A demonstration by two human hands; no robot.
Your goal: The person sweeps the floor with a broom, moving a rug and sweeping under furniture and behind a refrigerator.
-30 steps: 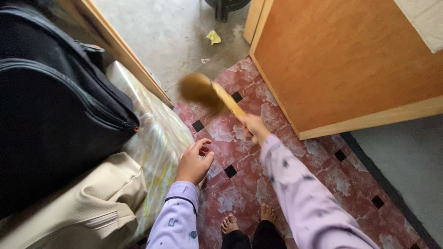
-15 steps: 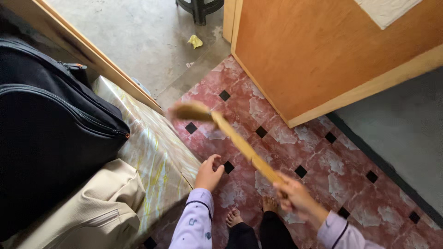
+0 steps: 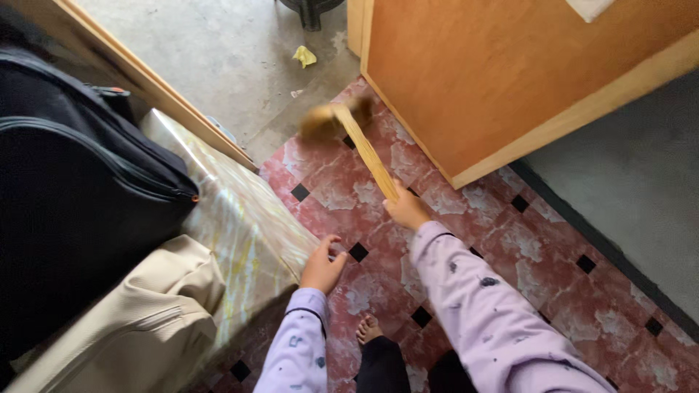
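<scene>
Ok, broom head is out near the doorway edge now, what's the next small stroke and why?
Probably one more short flick of the broom outward, over the edge of the red tiled floor onto the grey concrete. The right hand grips the handle, with the bristles blurred close to that edge, and the yellow scrap lies on the concrete beyond. The left hand hangs free beside the patterned mattress.

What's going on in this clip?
A person in lilac sleeves grips a straw hand broom in the right hand, its blurred head over the red patterned floor near the wooden door. The left hand hangs open beside a marbled surface, holding nothing. A yellow scrap lies on the concrete outside.
</scene>
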